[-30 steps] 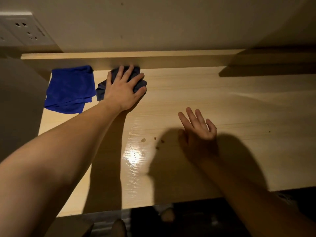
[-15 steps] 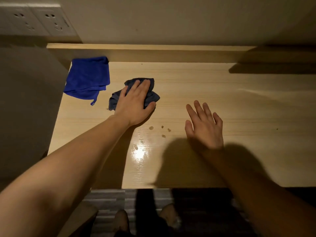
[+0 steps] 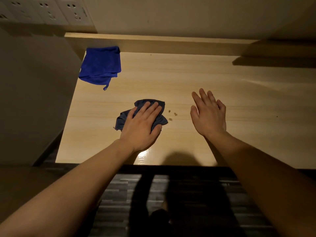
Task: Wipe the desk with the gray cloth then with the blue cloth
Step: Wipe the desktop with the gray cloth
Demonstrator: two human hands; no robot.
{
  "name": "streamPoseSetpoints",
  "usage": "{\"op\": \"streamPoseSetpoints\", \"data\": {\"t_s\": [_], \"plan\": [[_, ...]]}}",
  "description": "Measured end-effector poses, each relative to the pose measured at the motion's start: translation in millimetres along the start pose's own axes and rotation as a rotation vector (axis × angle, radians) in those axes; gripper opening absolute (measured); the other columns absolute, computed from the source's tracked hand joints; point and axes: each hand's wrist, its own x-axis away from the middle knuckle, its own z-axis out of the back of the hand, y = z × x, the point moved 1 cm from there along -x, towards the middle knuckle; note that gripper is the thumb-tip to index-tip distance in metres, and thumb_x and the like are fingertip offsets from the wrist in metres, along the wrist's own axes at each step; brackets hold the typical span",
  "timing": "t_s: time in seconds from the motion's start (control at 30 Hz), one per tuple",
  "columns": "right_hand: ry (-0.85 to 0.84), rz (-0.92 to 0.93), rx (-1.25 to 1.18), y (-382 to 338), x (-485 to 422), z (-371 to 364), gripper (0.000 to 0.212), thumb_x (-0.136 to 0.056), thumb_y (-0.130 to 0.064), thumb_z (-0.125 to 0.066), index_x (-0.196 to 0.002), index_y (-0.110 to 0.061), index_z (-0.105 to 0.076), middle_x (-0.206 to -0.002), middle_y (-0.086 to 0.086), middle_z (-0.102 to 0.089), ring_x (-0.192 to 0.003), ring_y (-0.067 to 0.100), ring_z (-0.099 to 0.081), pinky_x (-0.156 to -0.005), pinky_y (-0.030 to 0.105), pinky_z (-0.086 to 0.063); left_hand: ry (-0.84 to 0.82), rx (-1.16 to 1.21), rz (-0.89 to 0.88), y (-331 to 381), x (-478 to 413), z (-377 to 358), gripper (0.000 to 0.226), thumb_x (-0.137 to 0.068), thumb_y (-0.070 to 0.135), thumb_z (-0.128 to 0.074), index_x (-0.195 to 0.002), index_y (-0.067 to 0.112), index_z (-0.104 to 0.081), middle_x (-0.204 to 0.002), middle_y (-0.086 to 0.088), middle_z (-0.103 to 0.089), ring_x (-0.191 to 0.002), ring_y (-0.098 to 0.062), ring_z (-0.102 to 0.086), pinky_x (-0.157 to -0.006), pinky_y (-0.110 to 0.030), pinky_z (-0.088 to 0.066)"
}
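Observation:
The gray cloth (image 3: 123, 119) lies crumpled on the light wooden desk (image 3: 222, 100), near its front middle. My left hand (image 3: 141, 126) presses flat on the cloth, covering most of it. A folded blue cloth (image 3: 100, 65) rests at the desk's far left corner, apart from both hands. My right hand (image 3: 209, 113) is held open, fingers apart, just above the desk to the right of the gray cloth, holding nothing. A few small crumbs (image 3: 172, 115) lie between the two hands.
A raised wooden ledge (image 3: 162, 43) runs along the back of the desk under the wall. Wall sockets (image 3: 51, 11) sit at the upper left. A side panel (image 3: 34, 93) borders the desk's left. Dark floor (image 3: 171, 194) shows below the front edge.
My left hand has dragged the gray cloth from the back of the desk toward the front, down beside the crumbs. The right hand stays open in much the same place.

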Motion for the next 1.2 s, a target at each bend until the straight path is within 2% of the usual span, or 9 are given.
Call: {"op": "streamPoseSetpoints", "data": {"t_s": [0.13,0.37,0.6,0.7,0.8,0.87,1.03,1.13,1.2], "plan": [[-0.007,-0.007,0.009,-0.8,2.0,1.6,0.058,-0.105,-0.046,-0.026,-0.162,-0.035,-0.027,-0.171,-0.004,-0.021,-0.158,0.019,-0.012,-0.121,0.05,-0.017,0.013,0.035,-0.003,11.7,36.1,-7.7,0.065,-0.108,0.052,-0.036,-0.168,0.028,-0.028,-0.176,0.01,-0.02,-0.163,-0.011,-0.008,-0.129,-0.045,-0.006],[-0.015,-0.002,0.013,-3.0,4.9,4.8,0.058,-0.105,-0.047,-0.023,-0.162,-0.035,-0.026,-0.172,-0.003,-0.02,-0.158,0.021,-0.012,-0.121,0.051,-0.017,0.067,0.141,-0.037,29.3,83.6,-12.7,0.058,-0.106,0.042,-0.049,-0.16,0.02,-0.046,-0.168,0.002,-0.041,-0.159,-0.019,-0.029,-0.123,-0.044,-0.019],[-0.01,0.006,-0.029,-2.8,7.6,3.5,0.058,-0.105,-0.045,-0.026,-0.162,-0.033,-0.029,-0.171,-0.002,-0.023,-0.157,0.022,-0.014,-0.12,0.05,-0.016,0.092,0.292,-0.078,43.4,115.3,-10.7,0.05,-0.095,0.012,-0.077,-0.144,0.01,-0.064,-0.15,-0.009,-0.061,-0.142,-0.032,-0.054,-0.112,-0.048,-0.041],[-0.01,0.015,-0.031,-2.3,9.1,3.1,0.058,-0.105,-0.044,-0.026,-0.162,-0.032,-0.03,-0.171,-0.001,-0.023,-0.157,0.023,-0.015,-0.121,0.051,-0.017,0.066,0.541,-0.007,50.0,122.6,-3.6,0.049,-0.091,-0.001,-0.078,-0.137,0.012,-0.068,-0.14,-0.002,-0.066,-0.133,-0.021,-0.057,-0.114,-0.036,-0.042],[-0.012,0.016,-0.033,-2.4,8.6,1.7,0.057,-0.106,-0.045,-0.027,-0.162,-0.033,-0.03,-0.171,-0.001,-0.023,-0.157,0.023,-0.015,-0.121,0.05,-0.017,0.045,0.838,0.147,55.5,110.4,16.6,0.051,-0.093,-0.007,-0.072,-0.133,0.024,-0.067,-0.135,0.009,-0.065,-0.126,-0.007,-0.059,-0.106,-0.016,-0.042],[-0.013,0.008,-0.028,-2.0,8.4,0.1,0.057,-0.106,-0.046,-0.027,-0.162,-0.033,-0.03,-0.171,-0.001,-0.023,-0.157,0.022,-0.015,-0.121,0.05,-0.018,0.091,0.926,0.192,54.4,82.3,37.6,0.05,-0.094,-0.008,-0.071,-0.131,0.025,-0.066,-0.133,0.005,-0.067,-0.124,-0.008,-0.062,-0.103,-0.015,-0.045],[-0.009,0.009,-0.025,-0.5,6.4,-1.9,0.057,-0.105,-0.048,-0.028,-0.161,-0.035,-0.03,-0.171,-0.003,-0.024,-0.157,0.022,-0.016,-0.121,0.05,-0.019,0.193,0.775,0.151,44.7,-31.6,80.5,0.049,-0.095,-0.006,-0.068,-0.141,0.01,-0.063,-0.14,-0.007,-0.065,-0.132,-0.022,-0.059,-0.114,-0.035,-0.046],[-0.011,0.008,-0.019,0.7,5.3,-1.4,0.057,-0.105,-0.049,-0.027,-0.161,-0.036,-0.03,-0.171,-0.004,-0.022,-0.158,0.021,-0.015,-0.121,0.05,-0.018,0.245,0.585,0.081,43.8,-106.8,91.0,0.051,-0.095,0.0,-0.067,-0.144,0.013,-0.062,-0.145,-0.009,-0.063,-0.136,-0.029,-0.056,-0.116,-0.045,-0.044],[-0.008,0.006,-0.018,1.7,5.0,-1.5,0.058,-0.105,-0.05,-0.026,-0.161,-0.037,-0.029,-0.171,-0.005,-0.021,-0.158,0.02,-0.014,-0.122,0.049,-0.017,0.189,0.401,0.041,45.3,-151.9,88.4,0.058,-0.097,0.013,-0.07,-0.153,0.019,-0.053,-0.157,-0.009,-0.053,-0.145,-0.034,-0.046,-0.12,-0.051,-0.036]]}}
